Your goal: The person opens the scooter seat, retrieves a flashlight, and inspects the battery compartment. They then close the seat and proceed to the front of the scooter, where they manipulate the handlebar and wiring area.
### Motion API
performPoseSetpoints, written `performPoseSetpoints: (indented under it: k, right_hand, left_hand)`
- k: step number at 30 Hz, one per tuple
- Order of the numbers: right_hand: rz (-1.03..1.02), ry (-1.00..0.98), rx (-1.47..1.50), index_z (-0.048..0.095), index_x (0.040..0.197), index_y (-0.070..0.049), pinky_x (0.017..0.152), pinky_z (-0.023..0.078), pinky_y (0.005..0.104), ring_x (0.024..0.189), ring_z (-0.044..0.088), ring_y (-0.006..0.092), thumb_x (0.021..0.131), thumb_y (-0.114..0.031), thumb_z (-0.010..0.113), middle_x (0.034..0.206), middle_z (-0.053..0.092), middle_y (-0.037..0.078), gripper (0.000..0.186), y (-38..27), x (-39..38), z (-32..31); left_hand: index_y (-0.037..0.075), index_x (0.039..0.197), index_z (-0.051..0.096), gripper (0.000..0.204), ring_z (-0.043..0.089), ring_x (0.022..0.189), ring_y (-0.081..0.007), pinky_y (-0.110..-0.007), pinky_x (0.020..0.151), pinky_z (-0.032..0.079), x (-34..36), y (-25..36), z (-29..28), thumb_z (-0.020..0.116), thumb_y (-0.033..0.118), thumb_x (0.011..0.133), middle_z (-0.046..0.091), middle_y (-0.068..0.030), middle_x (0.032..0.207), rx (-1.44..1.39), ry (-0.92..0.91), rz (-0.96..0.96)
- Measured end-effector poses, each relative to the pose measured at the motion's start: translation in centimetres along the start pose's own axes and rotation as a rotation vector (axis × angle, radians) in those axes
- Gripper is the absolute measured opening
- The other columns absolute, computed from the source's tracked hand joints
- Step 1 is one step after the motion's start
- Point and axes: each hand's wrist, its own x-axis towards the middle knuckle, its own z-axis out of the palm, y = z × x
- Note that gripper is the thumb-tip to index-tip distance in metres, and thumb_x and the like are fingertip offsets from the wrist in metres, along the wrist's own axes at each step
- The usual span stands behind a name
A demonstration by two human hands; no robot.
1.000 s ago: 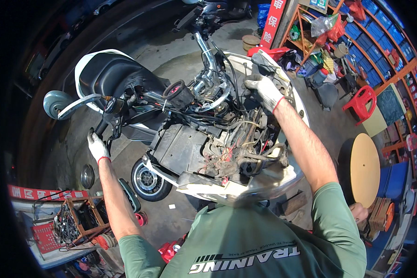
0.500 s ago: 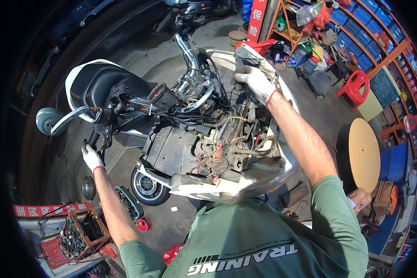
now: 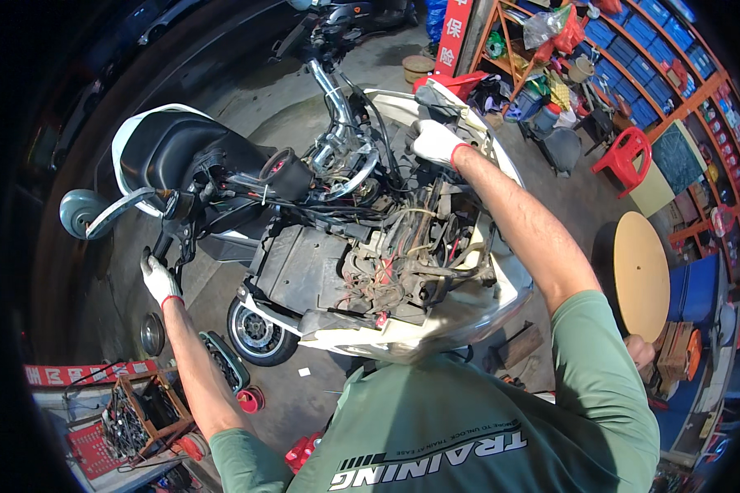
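A partly stripped scooter with a black seat (image 3: 181, 152), round mirror (image 3: 77, 214) and exposed wiring (image 3: 390, 246) fills the middle. My left hand (image 3: 159, 276), in a white glove, is closed on the black handlebar grip (image 3: 163, 246) at the left. My right hand (image 3: 436, 143), also gloved, is curled at the inside of the pale front bodywork (image 3: 501, 162), over dark parts beside the cables; its fingertips are hidden, so I cannot make out what it holds.
Another person's hand (image 3: 640, 352) shows at right, near a round tan board (image 3: 640, 275). Orange shelving (image 3: 689, 107) with blue bins and a red chair (image 3: 626, 164) line the right. Tools in a wooden crate (image 3: 144, 407) are at lower left. Another scooter (image 3: 337, 20) stands behind.
My right hand has shifted up and left and is more curled. My left hand stays on the grip, which sits lower and farther left in the picture as the view shifts slightly.
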Motion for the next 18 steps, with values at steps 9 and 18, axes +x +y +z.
performPoseSetpoints:
  k: [9, 18]
  right_hand:
    - [-0.152, -0.252, -0.272, 0.067, 0.102, 0.004, 0.082, 0.053, 0.0394, 0.097, 0.069, 0.0324, 0.080, -0.014, 0.056, 0.103, 0.070, 0.025, 0.031, 0.6, 3.2, 1.9]
    - [-0.147, -0.236, 0.201, 0.066, 0.100, 0.001, 0.073, 0.051, 0.0298, 0.079, 0.064, 0.0166, 0.081, -0.003, 0.061, 0.087, 0.068, 0.008, 0.019, -1.4, 0.6, -3.0]
  left_hand:
    - [0.007, 0.137, 0.055, 0.038, 0.060, 0.109, -0.0203, -0.033, 0.088, 0.048, 0.3, -0.3, -0.6, 0.043, 0.022, 0.104, 0.063, -0.0121, 0.125, 0.072, -0.021, -0.004]
    - [0.010, 0.138, 0.054, 0.037, 0.061, 0.095, -0.0175, -0.031, 0.075, 0.053, -0.5, 0.5, -0.2, 0.044, 0.021, 0.105, 0.064, -0.0099, 0.119, 0.071, -0.014, -0.056]
